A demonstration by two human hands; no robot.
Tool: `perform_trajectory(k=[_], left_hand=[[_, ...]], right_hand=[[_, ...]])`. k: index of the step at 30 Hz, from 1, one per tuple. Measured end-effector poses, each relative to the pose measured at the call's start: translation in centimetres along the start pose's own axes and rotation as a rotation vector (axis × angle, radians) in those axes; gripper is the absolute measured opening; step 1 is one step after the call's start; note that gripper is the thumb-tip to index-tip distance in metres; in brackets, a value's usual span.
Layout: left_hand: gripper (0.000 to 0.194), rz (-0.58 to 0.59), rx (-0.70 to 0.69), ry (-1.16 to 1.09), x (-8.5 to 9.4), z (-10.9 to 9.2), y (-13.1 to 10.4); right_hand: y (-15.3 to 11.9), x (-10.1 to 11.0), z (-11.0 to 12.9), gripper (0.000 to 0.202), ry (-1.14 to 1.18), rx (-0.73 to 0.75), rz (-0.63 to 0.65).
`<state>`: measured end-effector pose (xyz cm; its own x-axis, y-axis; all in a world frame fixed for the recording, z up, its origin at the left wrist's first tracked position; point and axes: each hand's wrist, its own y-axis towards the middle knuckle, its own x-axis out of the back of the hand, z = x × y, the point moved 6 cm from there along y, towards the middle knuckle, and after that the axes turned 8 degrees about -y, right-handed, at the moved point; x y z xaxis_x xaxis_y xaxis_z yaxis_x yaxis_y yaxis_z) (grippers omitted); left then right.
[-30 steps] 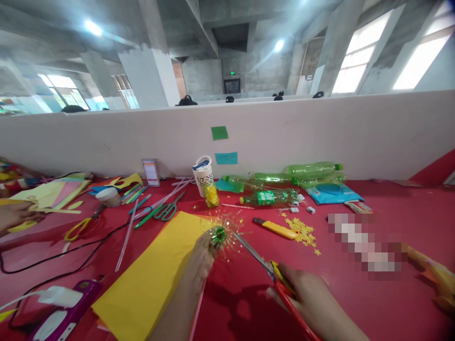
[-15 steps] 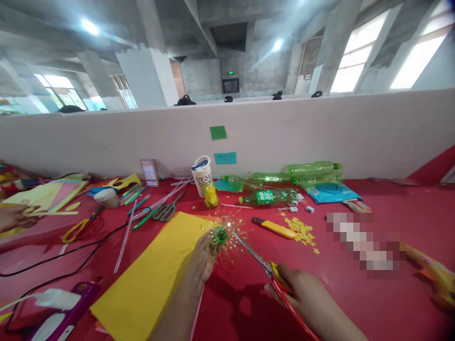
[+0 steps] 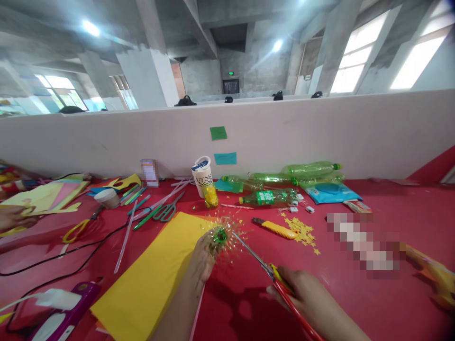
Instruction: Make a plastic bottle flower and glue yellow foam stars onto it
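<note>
My left hand is closed on a piece cut from a green plastic bottle, its rim fanned out in many thin clear strips. My right hand grips scissors with red and yellow handles. Their blades point up and left, with the tips at the right side of the fringe; whether they touch a strip I cannot tell. Under my left forearm lies yellow paper. A yellow utility knife rests beyond the scissors, beside a pile of yellow paper stars.
Several green bottles lie along the white partition. A white cup stands left of them. Green-handled scissors, straws, and a purple power strip with black cables occupy the left, near another person's hand.
The scissors in my right hand have shifted very slightly; my left hand and the fringed bottle piece stay in place. At far left, the other person's hand and paper have moved a little.
</note>
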<state>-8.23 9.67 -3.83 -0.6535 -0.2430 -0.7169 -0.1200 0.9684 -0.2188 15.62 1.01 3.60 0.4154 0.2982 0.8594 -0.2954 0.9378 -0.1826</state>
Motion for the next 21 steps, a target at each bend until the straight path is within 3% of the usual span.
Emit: perform_trajectory(k=[16, 21], left_hand=[[0.026, 0.001, 0.051, 0.059, -2.6, -1.2, -1.1], [0.026, -0.025, 0.065, 0.060, -2.7, -1.0, -1.3]], right_hand=[[0.1, 0.2, 0.1, 0.038, -0.065, -0.041, -0.024], [0.1, 0.2, -0.1, 0.037, -0.089, -0.026, -0.048]])
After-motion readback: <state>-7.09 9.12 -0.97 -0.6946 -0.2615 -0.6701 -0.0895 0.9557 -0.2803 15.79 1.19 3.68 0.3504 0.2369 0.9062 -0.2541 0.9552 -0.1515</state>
